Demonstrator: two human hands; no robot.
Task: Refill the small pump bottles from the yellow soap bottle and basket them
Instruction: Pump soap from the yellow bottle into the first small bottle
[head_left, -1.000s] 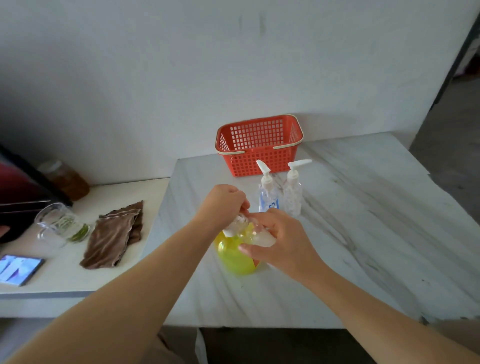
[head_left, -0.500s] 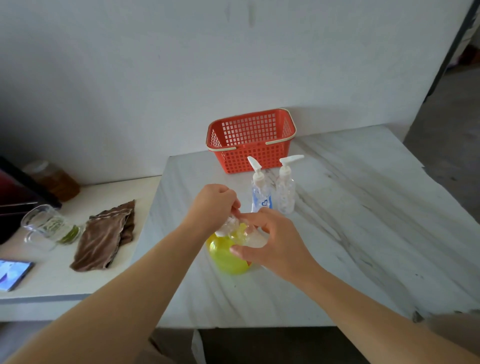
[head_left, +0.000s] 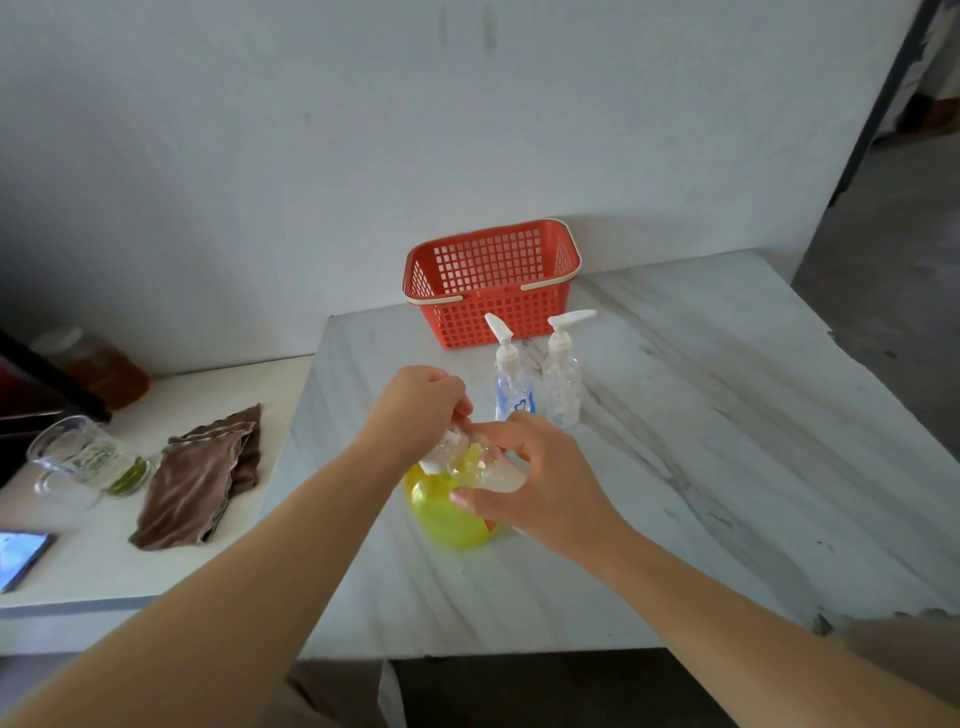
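Both bare arms reach forward and meet in the middle. The left hand (head_left: 415, 410) is curled tight, fingers pinching a white plastic pump top (head_left: 439, 457). The right hand (head_left: 545, 488) wraps round a small clear plastic bottle (head_left: 488, 470).

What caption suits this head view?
Left hand and right hand grip a small clear bottle over the yellow soap bottle; two pump bottles stand before the red basket.

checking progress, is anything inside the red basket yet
Nothing visible inside the red basket; its near wall covers some floor. The blue-marked pump bottle and clear pump bottle stand outside.
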